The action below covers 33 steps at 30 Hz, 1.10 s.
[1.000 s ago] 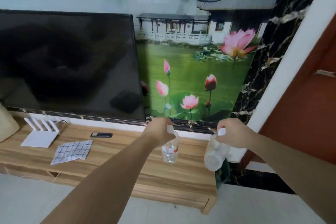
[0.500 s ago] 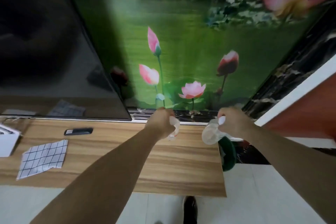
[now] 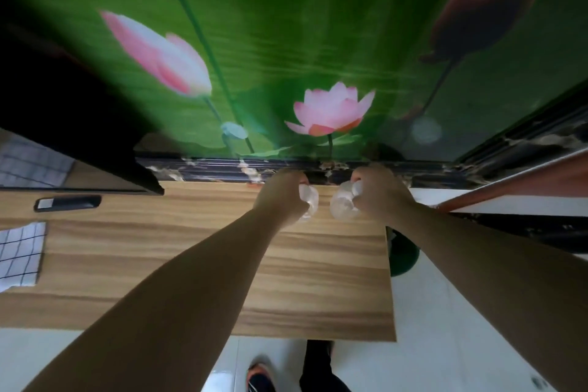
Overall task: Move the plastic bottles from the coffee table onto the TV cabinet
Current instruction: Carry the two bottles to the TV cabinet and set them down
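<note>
My left hand point(image 3: 281, 197) grips one plastic bottle point(image 3: 309, 200), my right hand point(image 3: 380, 192) another bottle point(image 3: 342, 208), both over the TV cabinet point(image 3: 203, 264), near its right back corner. Either could topple if released tilted.

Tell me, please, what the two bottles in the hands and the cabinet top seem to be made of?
Both bottles, in the left hand and the right hand, look like thin clear plastic: the left bottle and the right bottle are see-through and glossy. The cabinet top shows striped brown grain with a matte finish, so wood or wood-look laminate; which one I cannot tell.
</note>
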### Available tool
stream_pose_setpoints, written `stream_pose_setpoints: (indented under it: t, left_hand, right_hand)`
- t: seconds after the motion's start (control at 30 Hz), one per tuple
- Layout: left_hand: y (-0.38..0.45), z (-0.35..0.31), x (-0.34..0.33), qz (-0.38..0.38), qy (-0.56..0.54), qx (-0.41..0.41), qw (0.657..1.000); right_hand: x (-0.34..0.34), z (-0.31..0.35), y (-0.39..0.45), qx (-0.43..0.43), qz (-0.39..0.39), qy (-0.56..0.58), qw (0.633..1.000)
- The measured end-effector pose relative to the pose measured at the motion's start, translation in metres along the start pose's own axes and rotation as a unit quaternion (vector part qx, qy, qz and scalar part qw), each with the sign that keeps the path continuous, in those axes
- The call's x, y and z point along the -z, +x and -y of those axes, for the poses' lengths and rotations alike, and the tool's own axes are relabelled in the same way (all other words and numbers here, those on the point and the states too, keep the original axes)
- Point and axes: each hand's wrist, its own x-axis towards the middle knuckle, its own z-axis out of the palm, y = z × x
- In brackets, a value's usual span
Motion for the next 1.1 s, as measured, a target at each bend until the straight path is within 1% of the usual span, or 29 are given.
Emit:
stream_pose_setpoints:
  t: [0.1,0.2,0.53,0.67,1.1]
  left_hand:
    - [0.014,-0.002,-0.009,0.013,0.0,0.004,1.0]
    - [0.023,-0.003,-0.017,0.01,0.005,-0.007,1.0]
    - [0.042,0.0,-0.042,0.037,0.03,-0.007,0.999]
    - [0.045,-0.001,-0.044,0.034,0.039,-0.006,0.999]
    - [0.042,-0.001,-0.047,0.019,0.019,-0.017,1.0]
  right_hand:
    - [-0.008,-0.005,0.013,0.0,-0.005,0.003,1.0]
    - [-0.018,-0.009,0.02,-0.009,-0.01,0.006,1.0]
    - [-0.04,-0.03,0.027,-0.032,-0.016,0.016,0.999]
    - [-0.038,-0.036,0.031,-0.039,-0.021,0.011,0.999]
    - [-0.036,-0.035,0.034,-0.042,-0.017,0.003,0.999]
